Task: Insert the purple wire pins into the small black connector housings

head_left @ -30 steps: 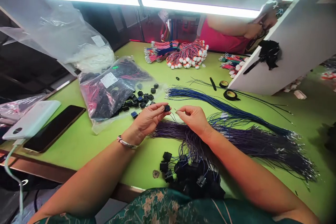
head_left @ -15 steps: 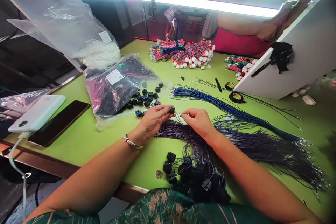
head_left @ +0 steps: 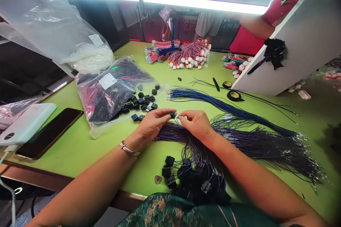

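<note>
Black boxy connector (head_left: pixel 172 114) — pinched, left hand (head_left: pixel 151 126), apparently

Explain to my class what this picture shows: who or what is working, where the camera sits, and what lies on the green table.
No machine here: a person works with two bare hands, and the one camera sits on that person's head, looking down. The left hand pinches a small black plastic connector; the right hand pinches what looks like a thin wire at it. On the green table lie a bundle of purple wires, a bundle of blue wires, loose black connectors beside a clear plastic bag, a black phone and wired connectors near the body. Another person is opposite.
</note>
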Demonstrator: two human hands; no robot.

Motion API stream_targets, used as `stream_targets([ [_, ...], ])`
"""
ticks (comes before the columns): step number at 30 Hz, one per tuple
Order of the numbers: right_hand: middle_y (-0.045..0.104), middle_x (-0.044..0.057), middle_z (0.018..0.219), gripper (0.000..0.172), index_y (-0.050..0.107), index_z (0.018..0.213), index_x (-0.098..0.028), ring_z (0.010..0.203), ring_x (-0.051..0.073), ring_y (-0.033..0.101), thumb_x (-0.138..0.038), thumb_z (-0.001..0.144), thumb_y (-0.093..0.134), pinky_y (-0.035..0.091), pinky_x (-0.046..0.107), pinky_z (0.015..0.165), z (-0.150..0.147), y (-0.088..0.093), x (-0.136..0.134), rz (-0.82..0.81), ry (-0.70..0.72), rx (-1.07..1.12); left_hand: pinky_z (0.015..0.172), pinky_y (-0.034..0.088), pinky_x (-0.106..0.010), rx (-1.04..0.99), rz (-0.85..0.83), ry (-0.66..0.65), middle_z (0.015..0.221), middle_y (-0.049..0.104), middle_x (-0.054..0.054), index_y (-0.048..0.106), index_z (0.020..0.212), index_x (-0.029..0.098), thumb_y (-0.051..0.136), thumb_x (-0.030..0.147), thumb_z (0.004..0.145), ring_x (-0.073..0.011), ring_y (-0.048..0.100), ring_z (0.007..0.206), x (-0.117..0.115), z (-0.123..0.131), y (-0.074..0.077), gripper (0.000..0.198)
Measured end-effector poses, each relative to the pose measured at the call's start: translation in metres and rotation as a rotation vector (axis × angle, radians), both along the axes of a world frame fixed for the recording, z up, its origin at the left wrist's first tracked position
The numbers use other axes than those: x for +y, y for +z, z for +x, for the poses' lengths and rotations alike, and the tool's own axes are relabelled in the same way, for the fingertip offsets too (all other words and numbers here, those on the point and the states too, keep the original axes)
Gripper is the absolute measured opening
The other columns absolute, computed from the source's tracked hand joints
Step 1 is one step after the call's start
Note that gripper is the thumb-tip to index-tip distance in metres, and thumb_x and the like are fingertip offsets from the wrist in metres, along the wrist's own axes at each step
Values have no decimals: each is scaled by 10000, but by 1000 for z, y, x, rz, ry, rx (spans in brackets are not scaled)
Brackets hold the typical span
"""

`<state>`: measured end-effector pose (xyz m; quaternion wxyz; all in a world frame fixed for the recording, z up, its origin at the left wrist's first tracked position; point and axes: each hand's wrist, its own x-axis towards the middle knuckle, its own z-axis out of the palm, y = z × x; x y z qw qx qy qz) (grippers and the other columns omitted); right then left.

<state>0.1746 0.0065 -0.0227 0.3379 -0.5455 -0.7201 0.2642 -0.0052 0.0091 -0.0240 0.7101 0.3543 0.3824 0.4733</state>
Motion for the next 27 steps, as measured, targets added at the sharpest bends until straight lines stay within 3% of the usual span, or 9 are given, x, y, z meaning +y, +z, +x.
stream_targets([
  [13, 604, -25, 530, 214, 759, 780, -236, 465, 88, 396, -292, 791, 552, 237, 244, 513, 2, 4, -2, 132, -47, -221, 823, 498, -290, 12, 7, 89, 825, 754, -66, 743, 903, 137, 839, 129, 565, -153, 684, 767, 1, 3, -6, 352],
  [27, 633, -20, 572, 231, 716, 691, -229, 498, 84, 414, -269, 814, 524, 229, 249, 527, 0, 7, -3, 196, -11, -329, 843, 509, -266, -29, -67, -9, 842, 764, -73, 745, 912, 140, 819, 110, 603, -158, 708, 789, 4, -2, -6, 319],
])
